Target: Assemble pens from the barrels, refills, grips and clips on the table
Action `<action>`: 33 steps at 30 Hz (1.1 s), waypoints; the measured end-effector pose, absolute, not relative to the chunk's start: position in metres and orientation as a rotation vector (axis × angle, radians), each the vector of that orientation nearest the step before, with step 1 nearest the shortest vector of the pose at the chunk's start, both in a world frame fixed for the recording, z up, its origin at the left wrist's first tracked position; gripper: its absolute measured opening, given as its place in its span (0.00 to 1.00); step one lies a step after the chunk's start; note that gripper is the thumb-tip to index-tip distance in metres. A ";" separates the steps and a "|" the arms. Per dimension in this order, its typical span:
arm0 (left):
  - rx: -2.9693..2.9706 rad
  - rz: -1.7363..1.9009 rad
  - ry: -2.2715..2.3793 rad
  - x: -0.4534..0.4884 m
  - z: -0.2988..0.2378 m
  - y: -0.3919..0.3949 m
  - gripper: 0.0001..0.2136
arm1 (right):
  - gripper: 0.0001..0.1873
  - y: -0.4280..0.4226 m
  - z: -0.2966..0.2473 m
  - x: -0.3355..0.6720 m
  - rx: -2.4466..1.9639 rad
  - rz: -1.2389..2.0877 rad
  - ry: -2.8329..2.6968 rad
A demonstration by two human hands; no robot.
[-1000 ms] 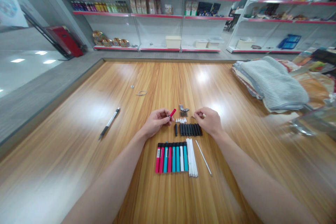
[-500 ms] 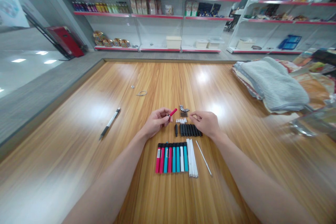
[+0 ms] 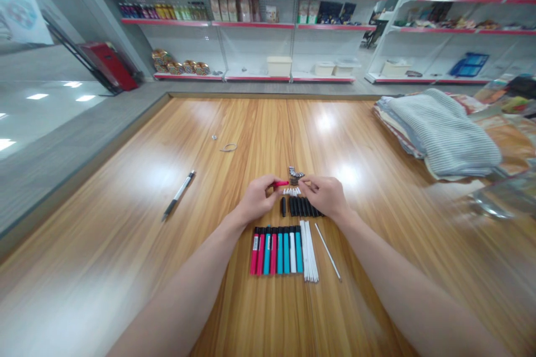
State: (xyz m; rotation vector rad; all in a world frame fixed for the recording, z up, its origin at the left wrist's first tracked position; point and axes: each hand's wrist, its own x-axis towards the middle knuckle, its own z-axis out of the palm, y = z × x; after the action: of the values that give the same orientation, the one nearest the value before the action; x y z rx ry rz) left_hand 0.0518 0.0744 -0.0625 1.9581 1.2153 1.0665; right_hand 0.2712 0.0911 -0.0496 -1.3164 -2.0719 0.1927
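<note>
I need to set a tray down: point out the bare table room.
Bare wood lies left of the pen, between it and the barrels, and beyond the ring. Crowded: around both hands, left hand, right hand, and the cloth pile.

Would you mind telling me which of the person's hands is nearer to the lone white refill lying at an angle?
The right. The right hand is just above the white refill; the left hand sits farther off, across the row of coloured barrels.
</note>
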 end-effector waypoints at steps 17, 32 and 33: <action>2.292 0.832 1.508 0.054 -0.065 0.079 0.06 | 0.11 0.096 -0.058 0.281 -1.256 0.193 -1.817; 2.261 0.864 1.608 0.050 -0.072 0.082 0.04 | 0.10 0.095 -0.058 0.280 -1.188 0.112 -1.888; 2.267 0.859 1.608 0.050 -0.072 0.082 0.04 | 0.10 0.094 -0.057 0.279 -1.168 0.094 -1.913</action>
State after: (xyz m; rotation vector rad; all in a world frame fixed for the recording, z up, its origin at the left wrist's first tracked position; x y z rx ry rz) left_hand 0.0500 0.0819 -0.0721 2.2672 1.6075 0.8586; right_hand 0.2791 0.0938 -0.0572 -1.1681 -1.9125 0.0935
